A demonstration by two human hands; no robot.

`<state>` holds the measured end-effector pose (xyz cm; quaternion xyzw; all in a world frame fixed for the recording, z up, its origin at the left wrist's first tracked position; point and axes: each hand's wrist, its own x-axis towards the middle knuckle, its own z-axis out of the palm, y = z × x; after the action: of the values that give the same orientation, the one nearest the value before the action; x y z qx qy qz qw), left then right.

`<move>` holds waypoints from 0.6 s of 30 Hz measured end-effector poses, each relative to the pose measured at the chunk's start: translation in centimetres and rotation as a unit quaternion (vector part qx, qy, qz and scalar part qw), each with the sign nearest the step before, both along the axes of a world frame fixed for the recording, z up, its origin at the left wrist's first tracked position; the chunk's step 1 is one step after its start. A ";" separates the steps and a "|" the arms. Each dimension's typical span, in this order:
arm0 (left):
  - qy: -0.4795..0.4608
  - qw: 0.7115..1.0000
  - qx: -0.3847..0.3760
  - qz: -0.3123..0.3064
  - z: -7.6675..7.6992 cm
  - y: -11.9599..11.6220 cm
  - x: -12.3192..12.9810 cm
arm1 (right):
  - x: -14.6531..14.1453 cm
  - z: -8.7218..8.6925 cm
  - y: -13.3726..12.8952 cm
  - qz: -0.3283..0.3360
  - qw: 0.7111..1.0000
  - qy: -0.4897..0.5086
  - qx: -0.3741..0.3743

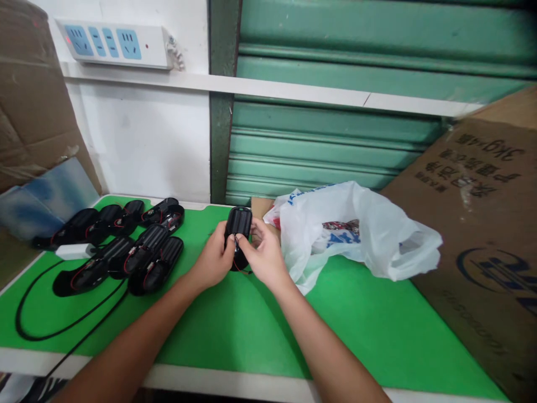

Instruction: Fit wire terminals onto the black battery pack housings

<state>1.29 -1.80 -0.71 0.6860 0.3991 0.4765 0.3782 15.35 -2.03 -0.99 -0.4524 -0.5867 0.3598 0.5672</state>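
Observation:
A black ribbed plastic device (240, 222) is held upright over the middle of the green tabletop (235, 324). My left hand (213, 257) grips its left side, the thumb on its front. On the right side my right hand (264, 252) holds it, thumb tip close to the left thumb. A thin wire shows near its lower end. Several similar black devices (146, 246) with red wires lie in a group to the left. Just right of my right hand sits an open white plastic bag (377, 235) with reddish and blue-printed contents.
A white adapter (75, 251) and a looping black cable (19, 313) lie at the left. Cardboard boxes (482, 235) stand at both sides. A power strip (117, 43) is fixed above, and a green shutter (335, 134) forms the back.

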 end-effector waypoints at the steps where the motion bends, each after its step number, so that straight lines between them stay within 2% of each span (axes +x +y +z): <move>1: -0.009 1.000 -0.004 0.001 0.0 0.0 0.0 | 0.0 0.1 0.0 0.002 1.000 0.002 -0.003; 4: -0.078 0.995 -0.059 0.000 0.3 0.6 0.0 | 0.6 0.4 0.4 0.010 1.000 0.025 -0.012; 6: -0.160 0.980 -0.113 0.013 0.8 1.2 -0.4 | 1.3 0.6 0.7 0.014 0.998 0.057 -0.025; 10: -0.349 0.917 -0.181 0.071 2.6 2.2 -1.6 | 2.4 0.5 1.4 -0.017 0.998 0.056 -0.029; 12: -0.407 0.886 -0.203 0.086 3.3 2.3 -2.2 | 2.4 0.1 1.4 -0.042 0.999 -0.012 -0.005; 14: -0.440 0.864 -0.223 0.098 3.8 2.1 -2.6 | 2.0 -0.4 1.2 -0.052 0.990 -0.124 0.034; 18: -0.475 0.841 -0.234 0.113 4.3 1.8 -2.8 | 0.2 -0.9 0.7 -0.019 0.928 -0.359 0.100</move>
<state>-1.49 0.00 3.55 0.2172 0.3452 0.6756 0.6142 15.59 -1.29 -1.85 -0.5035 -0.7753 0.1019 0.3674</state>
